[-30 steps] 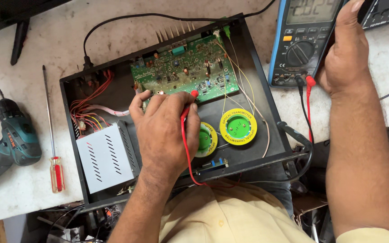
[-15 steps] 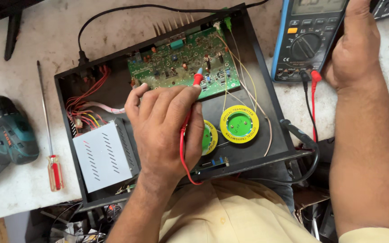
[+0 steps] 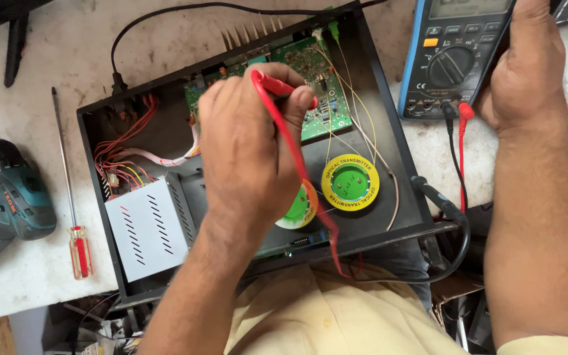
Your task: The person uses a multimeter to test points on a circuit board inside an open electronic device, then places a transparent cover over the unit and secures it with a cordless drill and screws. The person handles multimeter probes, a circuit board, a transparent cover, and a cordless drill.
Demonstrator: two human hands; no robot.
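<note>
An open black metal case (image 3: 389, 138) lies on the white bench, with a green circuit board (image 3: 323, 72) at its far side, a grey perforated power box (image 3: 149, 223) at its left and two round green-and-yellow discs (image 3: 351, 182) near the front. My left hand (image 3: 251, 138) hovers over the board, holding a red test probe (image 3: 281, 85) whose tip points at the board; its red lead runs down toward me. My right hand (image 3: 527, 72) grips the right side of a blue-edged multimeter (image 3: 451, 56) with black and red leads plugged in.
A teal cordless drill (image 3: 14, 197) and a long red-handled screwdriver (image 3: 73, 217) lie left of the case. A black power cable (image 3: 165, 20) loops behind it. Black cables (image 3: 448, 217) hang off the front right edge, and clutter sits below the bench.
My left hand has lifted and shifted toward the far side of the board, turning the red probe. The multimeter and my right hand stay in place, apart from a camera shift.
</note>
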